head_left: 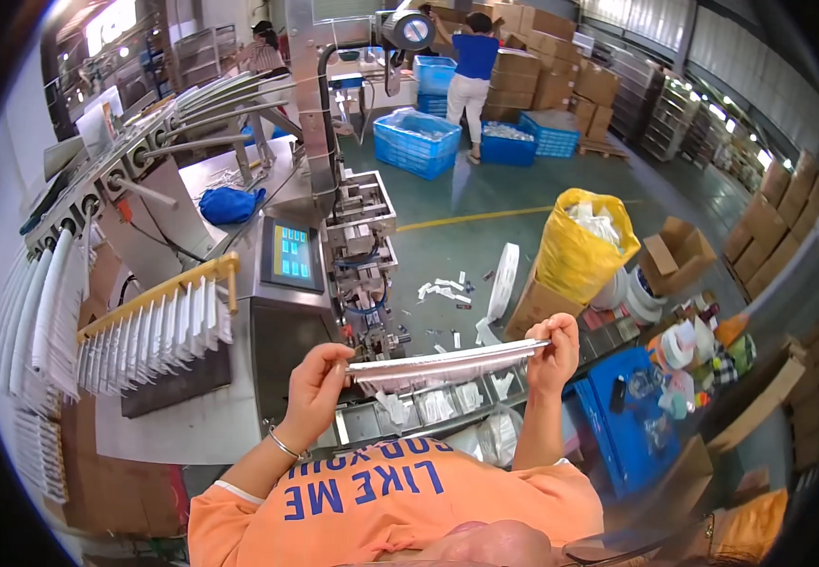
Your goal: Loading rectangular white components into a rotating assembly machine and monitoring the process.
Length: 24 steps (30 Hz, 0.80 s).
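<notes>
Between my hands a thin rod [447,361] with white, film-like material along it is stretched nearly level in front of my chest. My left hand [317,389] pinches its left end, fingers closed. At the other end, slightly higher, the closed fingers of my right hand [555,352] grip the rod's tip. Just below lies a row of metal compartments [405,416] holding crumpled white pieces; the rod and my shirt hide part of it. To the left of my left hand stands a machine with a lit touch screen [293,253].
A yellow rack [159,298] hung with white strips stands at left, beside a blue cloth [231,205]. Right of me are a yellow sack [587,246], an open carton [676,257] and a blue crate [622,416]. White scraps litter the floor. A co-worker [472,80] stands by blue bins.
</notes>
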### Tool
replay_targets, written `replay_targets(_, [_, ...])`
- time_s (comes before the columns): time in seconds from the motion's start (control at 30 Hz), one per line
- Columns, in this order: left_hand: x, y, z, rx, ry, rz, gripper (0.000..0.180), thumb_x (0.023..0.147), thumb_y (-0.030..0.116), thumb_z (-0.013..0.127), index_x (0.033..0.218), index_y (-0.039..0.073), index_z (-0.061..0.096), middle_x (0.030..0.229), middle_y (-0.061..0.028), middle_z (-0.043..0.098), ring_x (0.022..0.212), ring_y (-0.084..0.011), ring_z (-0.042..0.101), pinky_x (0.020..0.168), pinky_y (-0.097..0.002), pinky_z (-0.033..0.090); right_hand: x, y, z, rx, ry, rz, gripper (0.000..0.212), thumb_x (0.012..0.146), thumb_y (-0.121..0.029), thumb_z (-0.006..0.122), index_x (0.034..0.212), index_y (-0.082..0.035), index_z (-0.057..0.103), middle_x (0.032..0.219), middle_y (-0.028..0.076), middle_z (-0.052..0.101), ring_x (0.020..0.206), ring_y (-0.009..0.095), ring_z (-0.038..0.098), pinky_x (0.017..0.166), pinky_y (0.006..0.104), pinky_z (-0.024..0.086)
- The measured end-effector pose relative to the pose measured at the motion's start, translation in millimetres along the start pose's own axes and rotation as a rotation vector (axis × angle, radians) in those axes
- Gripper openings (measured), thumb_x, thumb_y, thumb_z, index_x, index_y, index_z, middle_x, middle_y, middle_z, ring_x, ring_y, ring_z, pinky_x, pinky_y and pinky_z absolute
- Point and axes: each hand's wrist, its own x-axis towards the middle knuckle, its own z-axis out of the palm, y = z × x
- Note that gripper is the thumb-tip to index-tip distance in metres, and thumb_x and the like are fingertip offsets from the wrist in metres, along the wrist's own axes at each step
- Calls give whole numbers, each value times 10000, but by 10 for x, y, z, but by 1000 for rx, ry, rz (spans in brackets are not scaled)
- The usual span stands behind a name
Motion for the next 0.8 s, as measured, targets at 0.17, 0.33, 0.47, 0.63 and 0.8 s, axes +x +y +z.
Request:
replay_targets(0.17, [-521,137,-584,-92,46,33,130,880,32,438,985,44,515,759,27,481,623,-27,416,557,-166,341,-822,-37,531,-72,70,8,59,839,-82,408,838,-42,451,578,17,391,476,96,363,491,237,301])
replay_targets(0.33, [-906,217,-943,-98,-40,31,126,871,31,442,973,36,516,769,21,481,631,-35,430,553,-175,349,-1469,-188,839,-160,169,-77,88,815,-77,395,850,-44,469,633,37,461,501,74,382,442,191,277])
replay_targets(0.47, [-1020,381,-1116,-207,-61,8,118,876,53,440,963,34,518,743,21,474,640,-34,440,559,-174,356,-1854,-377,1002,-201,138,-18,83,821,-90,405,853,-42,464,641,38,468,514,73,383,460,200,291])
replay_targets(0.63, [-1165,365,-1248,-178,-57,63,126,864,43,435,951,30,524,770,25,484,635,-34,436,573,-181,362,-1965,-431,1222,-227,103,-80,90,825,-95,417,870,-37,469,650,41,475,526,81,402,482,200,315])
replay_targets(0.8, [-1184,407,-1270,-146,-8,80,113,867,44,432,938,36,520,749,22,489,620,-30,428,568,-174,351,-1930,-428,1261,-210,104,-23,99,833,-98,414,889,-43,474,685,46,495,539,82,425,480,186,325])
